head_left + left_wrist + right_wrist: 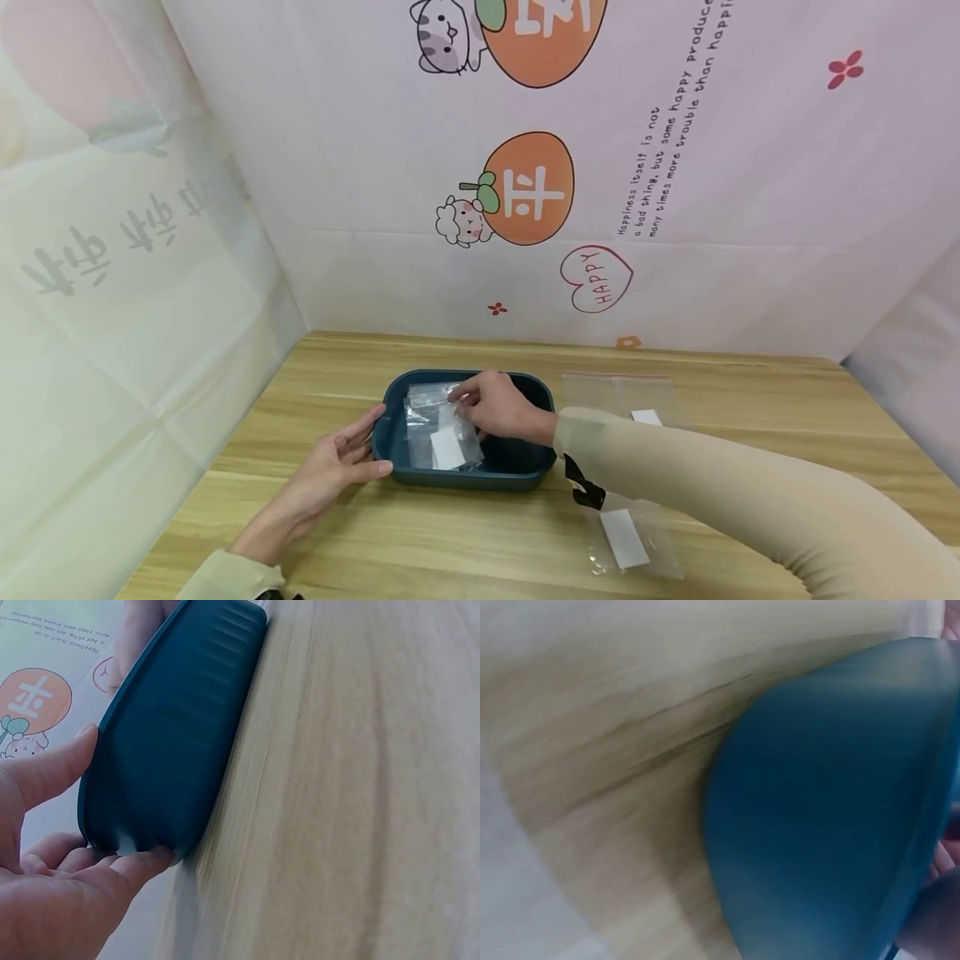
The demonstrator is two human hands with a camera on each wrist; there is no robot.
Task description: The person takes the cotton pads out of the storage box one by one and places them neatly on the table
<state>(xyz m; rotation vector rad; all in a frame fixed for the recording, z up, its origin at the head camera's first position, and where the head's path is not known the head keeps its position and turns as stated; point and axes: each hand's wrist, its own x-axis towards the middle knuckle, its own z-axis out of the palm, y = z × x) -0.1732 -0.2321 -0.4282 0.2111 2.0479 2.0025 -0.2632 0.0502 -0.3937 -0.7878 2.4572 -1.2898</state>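
Note:
A dark teal plastic basin [480, 481] with rounded corners sits on the table, with small clear zip bags [422, 433] in its left half. White cards [447, 448] show through the plastic. My left hand [324, 475] holds the basin's left end, thumb at the near corner and fingers at the far one. In the left wrist view, that thumb [71, 761] lies against the rim. Reaching in from the right, my right hand [501, 408] pinches the upper edge of a bag; its fingertips are partly hidden. The right wrist view mostly shows the basin's outer wall [817, 802], blurred.
Right of the basin lie two more clear bags, a far one [592, 390] partly under the right sleeve [697, 467] and a near one [663, 550], each with a white card. A printed cloth [360, 167] hangs behind the wooden table [420, 550].

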